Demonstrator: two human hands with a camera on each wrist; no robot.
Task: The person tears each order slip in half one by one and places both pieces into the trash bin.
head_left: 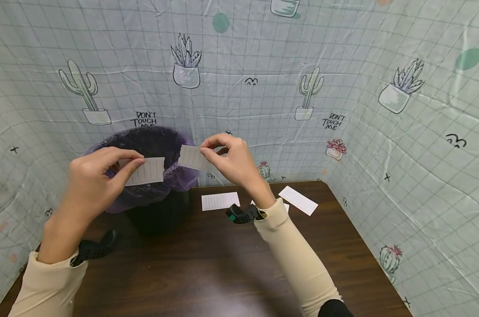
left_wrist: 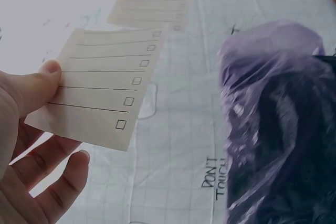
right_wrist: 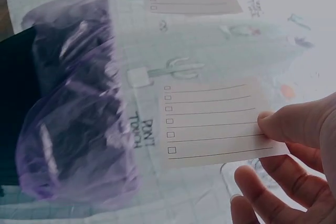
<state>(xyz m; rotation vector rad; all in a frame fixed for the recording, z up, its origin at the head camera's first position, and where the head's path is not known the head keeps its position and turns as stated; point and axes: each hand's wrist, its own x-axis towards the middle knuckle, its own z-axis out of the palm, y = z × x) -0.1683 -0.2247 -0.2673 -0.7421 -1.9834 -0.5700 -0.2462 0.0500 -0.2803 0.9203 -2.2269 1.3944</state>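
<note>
My left hand point(head_left: 102, 178) pinches a torn piece of lined checklist paper point(left_wrist: 100, 85) between thumb and fingers, over the near side of a trash bin. In my right hand point(head_left: 233, 160) is another lined paper piece point(right_wrist: 212, 121), held by thumb and fingertips at the bin's right rim. The two pieces are apart, with a small gap between their facing edges. Ruled lines and a row of small checkboxes show on both in the wrist views. Below them stands the dark trash bin point(head_left: 160, 215), lined with a purple plastic bag point(head_left: 184, 178) folded over its rim.
On the brown table point(head_left: 208, 264), a lined paper strip point(head_left: 219, 201) lies right of the bin. Another strip point(head_left: 298, 200) lies farther right, and one more is partly hidden behind my right wrist. A patterned cloth point(head_left: 231, 105) hangs behind and at the sides.
</note>
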